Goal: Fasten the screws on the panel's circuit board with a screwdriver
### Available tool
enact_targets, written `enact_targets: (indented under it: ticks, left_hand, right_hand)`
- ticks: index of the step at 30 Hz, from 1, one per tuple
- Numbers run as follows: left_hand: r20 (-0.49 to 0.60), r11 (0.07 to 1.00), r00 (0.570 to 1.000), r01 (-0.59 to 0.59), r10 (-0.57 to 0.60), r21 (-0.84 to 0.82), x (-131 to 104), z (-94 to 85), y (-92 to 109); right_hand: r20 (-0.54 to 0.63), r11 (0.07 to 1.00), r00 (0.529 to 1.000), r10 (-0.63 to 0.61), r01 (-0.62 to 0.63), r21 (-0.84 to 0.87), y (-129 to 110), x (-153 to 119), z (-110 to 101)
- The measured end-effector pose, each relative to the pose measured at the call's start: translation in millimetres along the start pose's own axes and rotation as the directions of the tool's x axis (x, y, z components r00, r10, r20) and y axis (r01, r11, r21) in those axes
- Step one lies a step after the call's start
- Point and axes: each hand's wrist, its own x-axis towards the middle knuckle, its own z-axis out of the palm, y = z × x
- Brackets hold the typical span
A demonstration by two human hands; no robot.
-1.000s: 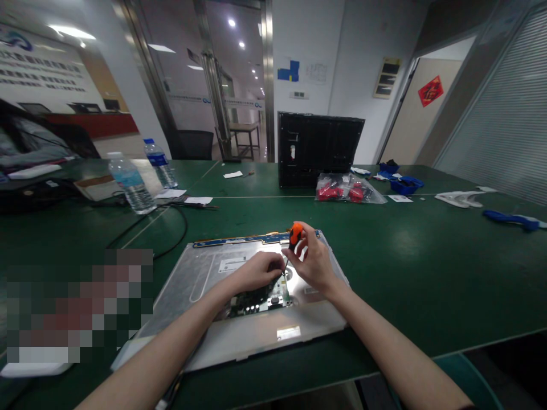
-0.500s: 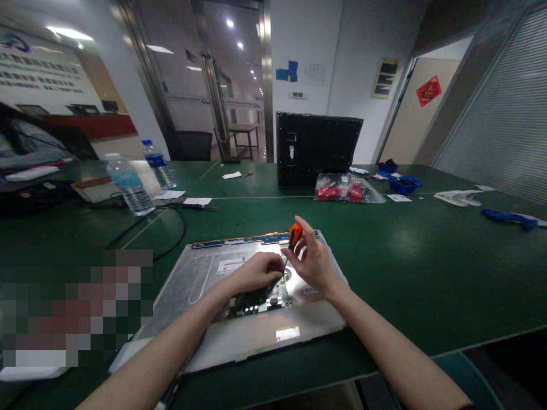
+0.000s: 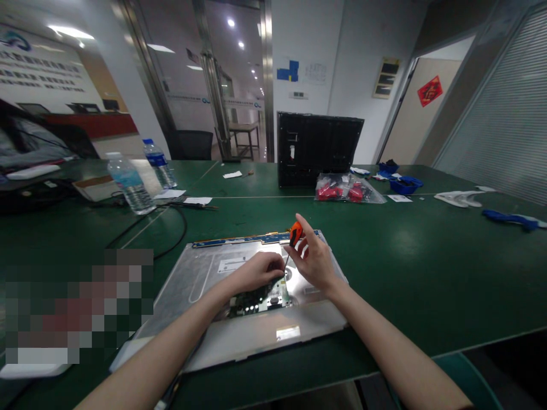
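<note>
A flat metal-backed display panel (image 3: 200,285) lies on the green table, with a green circuit board (image 3: 280,297) mounted near its middle. My right hand (image 3: 314,262) grips an orange and black screwdriver (image 3: 295,233) by its handle. The thin shaft slants down to the upper edge of the board. Close beside the tip is my left hand (image 3: 261,270), fingers curled and pinched together; what they hold, if anything, is hidden. Along the panel's far edge runs a narrow blue circuit strip (image 3: 239,240).
Behind the panel stands a black display back cover (image 3: 318,151), with a plastic bag of red items (image 3: 348,189) before it. Two water bottles (image 3: 131,185) and a black cable (image 3: 184,225) are at left. Blue and white gloves (image 3: 510,219) lie at right.
Both hands stay at nearly the same spot, and the screwdriver remains on the board. Its handle has turned slightly in my right hand.
</note>
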Motion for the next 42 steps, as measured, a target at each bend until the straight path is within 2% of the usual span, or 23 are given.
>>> enact_targets:
  ticks: [15, 28, 36, 42]
  left_hand:
    - [0.004, 1.0, 1.0, -0.006, 0.006, -0.014, 1.6, 3.2, -6.9]
    - [0.0, 1.0, 1.0, -0.018, 0.018, -0.011, 0.5, 3.2, -8.6]
    - [0.008, 1.0, 1.0, -0.022, 0.022, -0.021, 0.7, 2.1, -7.2]
    - [0.001, 1.0, 1.0, -0.021, 0.021, -0.013, -0.2, 1.2, -5.3]
  right_hand:
    - [0.089, 0.997, 0.995, 0.05, -0.054, 0.052, -0.3, -2.6, 1.8]
    - [0.066, 0.999, 0.998, 0.017, -0.019, 0.026, -0.2, -2.0, 2.2]
    - [0.106, 0.998, 0.993, 0.045, -0.05, 0.048, 0.0, -2.4, 1.5]
    - [0.08, 0.998, 0.996, 0.05, -0.053, 0.04, 3.4, -4.1, 5.2]
